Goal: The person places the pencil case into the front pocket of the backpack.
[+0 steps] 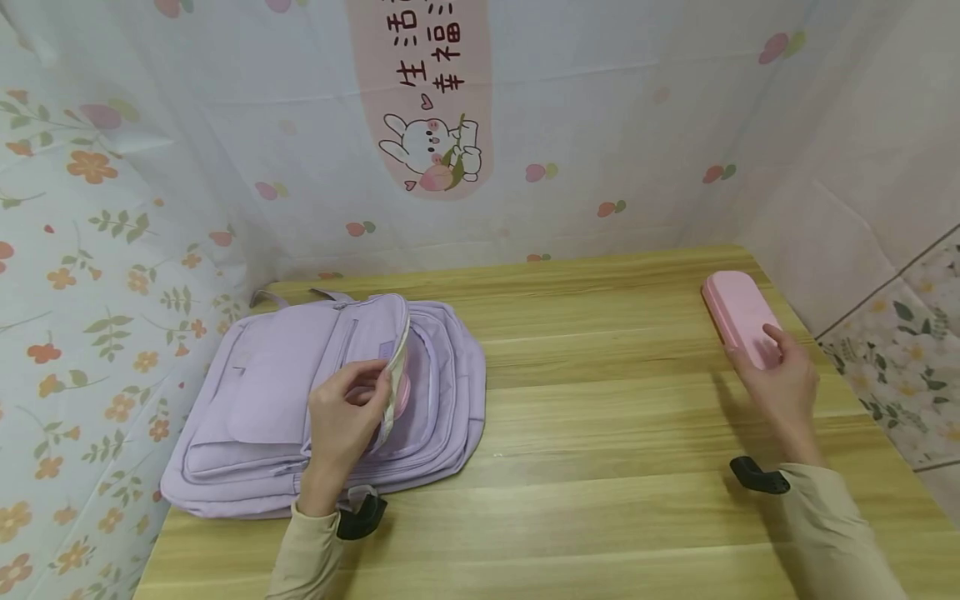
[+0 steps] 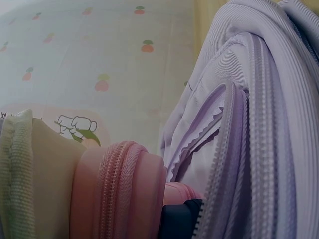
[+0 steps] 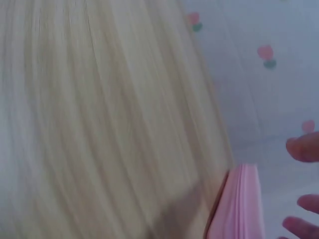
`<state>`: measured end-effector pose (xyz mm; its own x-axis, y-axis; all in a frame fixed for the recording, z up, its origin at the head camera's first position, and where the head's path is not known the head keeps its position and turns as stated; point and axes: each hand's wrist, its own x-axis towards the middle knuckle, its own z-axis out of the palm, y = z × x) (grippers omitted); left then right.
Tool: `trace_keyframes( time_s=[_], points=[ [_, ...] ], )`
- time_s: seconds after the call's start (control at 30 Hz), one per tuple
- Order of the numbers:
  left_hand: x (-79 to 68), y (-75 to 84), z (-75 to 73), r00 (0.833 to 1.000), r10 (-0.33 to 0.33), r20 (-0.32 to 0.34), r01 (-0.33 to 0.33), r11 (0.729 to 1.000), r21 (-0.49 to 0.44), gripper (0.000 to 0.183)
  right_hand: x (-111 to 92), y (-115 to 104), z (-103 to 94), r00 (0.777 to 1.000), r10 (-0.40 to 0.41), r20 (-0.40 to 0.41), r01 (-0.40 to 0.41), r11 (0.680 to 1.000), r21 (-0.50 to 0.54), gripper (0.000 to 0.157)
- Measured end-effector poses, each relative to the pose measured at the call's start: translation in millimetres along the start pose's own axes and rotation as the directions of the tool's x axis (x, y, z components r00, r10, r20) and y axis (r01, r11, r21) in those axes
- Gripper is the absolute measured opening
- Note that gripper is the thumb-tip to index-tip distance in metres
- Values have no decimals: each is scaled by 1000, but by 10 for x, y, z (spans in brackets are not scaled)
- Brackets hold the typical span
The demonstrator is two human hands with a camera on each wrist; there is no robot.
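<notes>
A lilac backpack point(image 1: 270, 392) lies on the left half of the table. My left hand point(image 1: 345, 417) pinches the edge of its front pocket flap point(image 1: 386, 325) and holds the pocket apart. Inside, the left wrist view shows a pink zippered pouch point(image 2: 142, 194) and a dark blue item point(image 2: 177, 221) whose kind is hidden. On the right, my right hand point(image 1: 787, 392) spreads its thumb and fingers about the near end of a long pink case point(image 1: 738, 304). In the right wrist view, fingers point(image 3: 305, 148) show apart from that case.
The wood-grain table point(image 1: 570, 450) stretches between the backpack and the pink case. A printed cloth point(image 1: 570, 125) hangs behind it, and a flowered cloth point(image 1: 90, 333) at the left. Flower-patterned tiles point(image 1: 911, 367) border the right side. Each wrist bears a black strap mount point(image 1: 759, 477).
</notes>
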<state>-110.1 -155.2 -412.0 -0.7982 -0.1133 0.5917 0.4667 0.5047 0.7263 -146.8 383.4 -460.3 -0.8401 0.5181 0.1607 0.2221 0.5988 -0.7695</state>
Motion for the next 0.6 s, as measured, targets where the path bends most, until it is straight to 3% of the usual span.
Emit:
trace_keyframes(
  time_s=[0.13,0.3,0.6],
  points=[
    [0,-5,-10,1000,-4,-5,4,1000,3,15,24,99,-47,1000,24,-17,-24,1000,-13,68],
    [-2,-9,-5,1000,-4,-15,4,1000,-5,15,24,180,-47,999,-12,-41,10,999,-49,71],
    [-9,-27,-3,1000,8,-25,-8,1000,-18,16,18,330,-32,998,58,-33,-60,996,-62,72]
  ],
)
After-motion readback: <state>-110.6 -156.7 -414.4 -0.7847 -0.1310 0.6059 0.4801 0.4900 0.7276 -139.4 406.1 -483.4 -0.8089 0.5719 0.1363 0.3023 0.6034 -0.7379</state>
